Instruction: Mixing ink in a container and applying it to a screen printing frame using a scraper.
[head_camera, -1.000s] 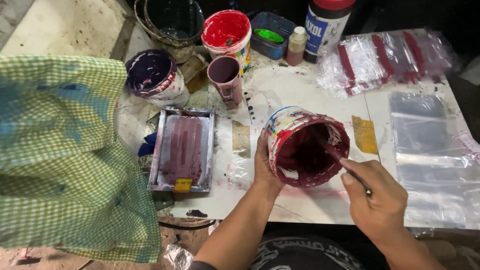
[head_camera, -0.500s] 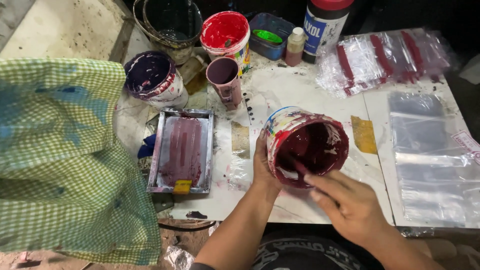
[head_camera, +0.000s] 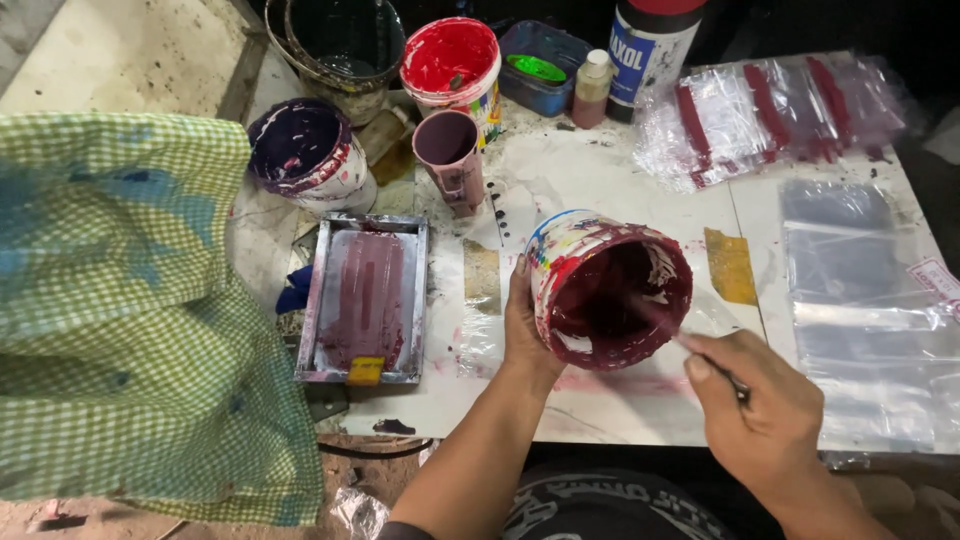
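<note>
1. We see the paint tub (head_camera: 608, 288) near the front-middle of the white worktable (head_camera: 600, 180), tipped so its open mouth faces up and toward the wearer; its long axis leans from the far left down to the near right.
2. Our left hand (head_camera: 524, 330) is wrapped around the tub's left wall, fingers curled and grasping it, thumb up near the rim.
3. Our right hand (head_camera: 770, 410) is clenched around a thin stirring stick (head_camera: 700, 352); the stick points up-left, its tip inside the tub in the dark maroon paint. The tip is blurred.
4. The tub is plastic and round, smeared outside with red, white and blue, its inside coated glossy maroon.
5. Far left: a green checked cloth (head_camera: 110, 330), soft and draped.
6. Next: a rectangular metal tray (head_camera: 365, 298) filmed with dull maroon ink, flat on the table.
7. Behind it: a round tub of purple paint (head_camera: 305, 150), then a small mauve cup (head_camera: 450, 155), upright.
8. Back middle: a round tub of red paint (head_camera: 452, 60) and a blue container with a green lid (head_camera: 540, 72).
9. Right: clear plastic bags (head_camera: 860, 280) laid flat and shiny, with more, streaked red, piled behind them.
</note>
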